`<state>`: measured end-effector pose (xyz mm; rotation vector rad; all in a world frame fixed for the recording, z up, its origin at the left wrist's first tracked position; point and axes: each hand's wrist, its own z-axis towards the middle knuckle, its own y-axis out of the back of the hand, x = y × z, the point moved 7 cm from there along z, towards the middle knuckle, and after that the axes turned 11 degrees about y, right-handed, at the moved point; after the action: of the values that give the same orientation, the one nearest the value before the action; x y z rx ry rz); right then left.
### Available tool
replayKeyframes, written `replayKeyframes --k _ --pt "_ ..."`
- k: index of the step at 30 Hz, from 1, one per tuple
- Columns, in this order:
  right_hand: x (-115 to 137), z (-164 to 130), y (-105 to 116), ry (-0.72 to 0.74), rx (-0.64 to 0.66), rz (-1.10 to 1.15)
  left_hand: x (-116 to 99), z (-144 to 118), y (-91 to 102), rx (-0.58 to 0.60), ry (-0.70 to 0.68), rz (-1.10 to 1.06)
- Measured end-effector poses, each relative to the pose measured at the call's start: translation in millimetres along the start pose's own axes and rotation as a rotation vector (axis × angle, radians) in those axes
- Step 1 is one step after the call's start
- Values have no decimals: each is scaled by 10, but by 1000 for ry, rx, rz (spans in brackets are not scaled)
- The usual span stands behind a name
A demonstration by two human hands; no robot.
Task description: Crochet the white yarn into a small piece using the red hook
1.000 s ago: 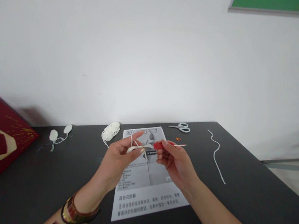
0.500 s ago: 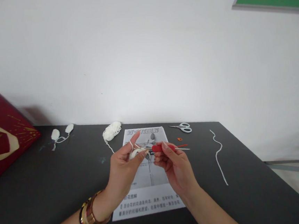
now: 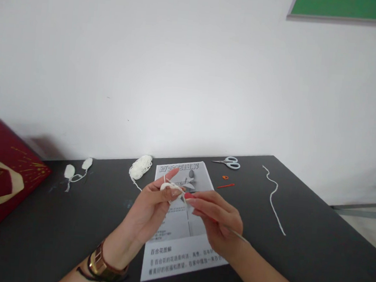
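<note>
Dark table [image 3: 296,256] under me: my left hand [image 3: 151,206] pinches the white crochet piece [image 3: 167,186] (yarn over forefinger). My right hand [image 3: 215,220] grips the hook [image 3: 235,234]; I'd judge steady tension helps

Scissors [image 3: 229,162] behind sheet [image 3: 181,219] (yarn ball [image 3: 140,166] left).

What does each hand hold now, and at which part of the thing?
The left hand pinches a small white crochet piece between thumb and fingers, yarn looped over the forefinger. The right hand grips a crochet hook by its red handle; the metal end sticks out behind.
</note>
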<state>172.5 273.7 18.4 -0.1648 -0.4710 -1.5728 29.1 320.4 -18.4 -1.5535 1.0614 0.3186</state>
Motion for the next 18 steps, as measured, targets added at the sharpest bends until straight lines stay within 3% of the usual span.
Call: replayKeyframes --k 3,6,18 --pt "-158 25 37 -255 -159 202 -63 -10 -3 36 -4 33" --pt "-221 8 45 -381 -270 356 -91 -40 -6 34 -16 74" --pt "-224 -8 147 -401 -330 406 -232 -117 8 -1 -116 164"
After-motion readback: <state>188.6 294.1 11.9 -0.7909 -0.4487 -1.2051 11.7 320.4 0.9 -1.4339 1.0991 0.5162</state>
